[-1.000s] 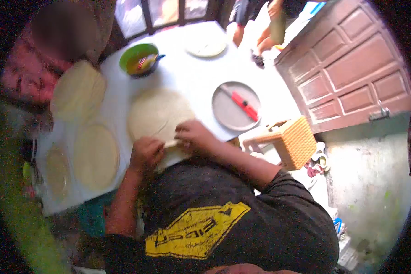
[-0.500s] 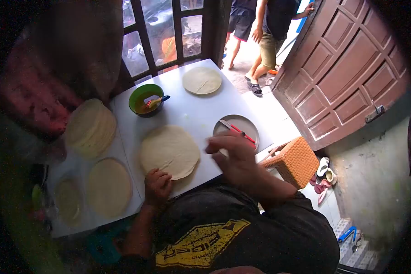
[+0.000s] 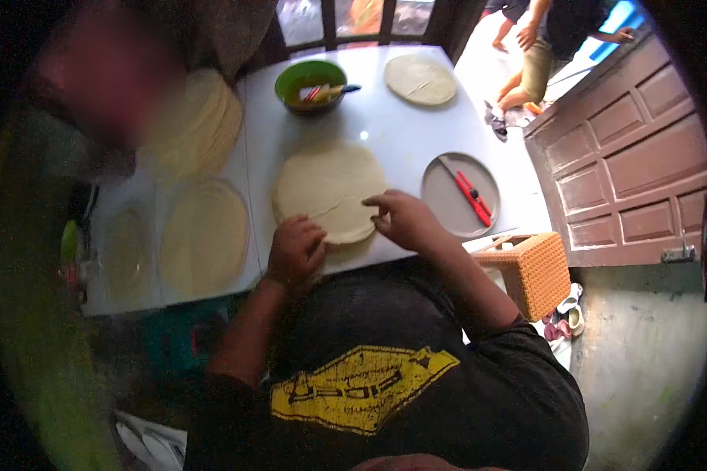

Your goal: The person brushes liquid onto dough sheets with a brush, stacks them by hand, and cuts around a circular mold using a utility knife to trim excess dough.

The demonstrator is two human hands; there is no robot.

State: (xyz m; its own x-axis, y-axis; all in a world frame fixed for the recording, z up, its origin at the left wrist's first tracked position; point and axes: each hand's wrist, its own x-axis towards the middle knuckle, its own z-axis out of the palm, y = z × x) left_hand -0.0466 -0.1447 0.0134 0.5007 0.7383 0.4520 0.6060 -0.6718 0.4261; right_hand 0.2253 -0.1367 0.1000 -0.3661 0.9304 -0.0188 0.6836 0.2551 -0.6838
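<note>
A pale round stack of thin dough sheets [image 3: 326, 173] lies on the white table in front of me, with a slanting crease across its top. My left hand [image 3: 297, 250] is at the near left edge of the stack, its fingers curled and closed on the top sheet's edge. Over the right side is my right hand [image 3: 404, 221], its index finger stretched to the end of the crease and its thumb apart from it. Beyond the stack stands a green bowl [image 3: 310, 76] holding a brush [image 3: 328, 93] and some liquid.
A grey plate [image 3: 444, 212] carries a red-handled knife [image 3: 473, 198] on the right. Another round sheet [image 3: 420, 78] lies far right; a tall stack [image 3: 200, 129] and a flat round [image 3: 204, 235] are left. A woven stool [image 3: 538, 275] stands beside the table. People stand at the open door [image 3: 620, 165].
My right hand has come down and left from the air near the plate onto the dough. My left hand stays at the near edge. The camera view has shifted, tilting downward.
</note>
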